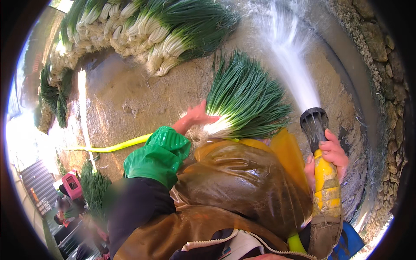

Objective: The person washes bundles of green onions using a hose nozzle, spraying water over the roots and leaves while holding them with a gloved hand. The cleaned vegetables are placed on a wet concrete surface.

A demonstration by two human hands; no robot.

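My left hand [198, 116] grips a bunch of green onions [245, 97] near its white root ends, just in front of my knees; the green tops fan out to the upper right. At the right, my right hand [330, 156] is closed around a yellow hose [325, 175] below its black spray nozzle [314, 122]. A strong jet of water [294, 71] shoots from the nozzle away from me onto the wet ground. A green waterproof sleeve cover [157, 156] is on my left forearm, and a brown waterproof apron [240, 182] covers my lap.
A large pile of green onion bundles [156, 29] lies at the upper left. A yellow hose [120, 145] crosses the muddy ground. More onions [94, 185] and a pink container [72, 185] are at the left, with people behind. A stone wall [377, 42] curves along the right.
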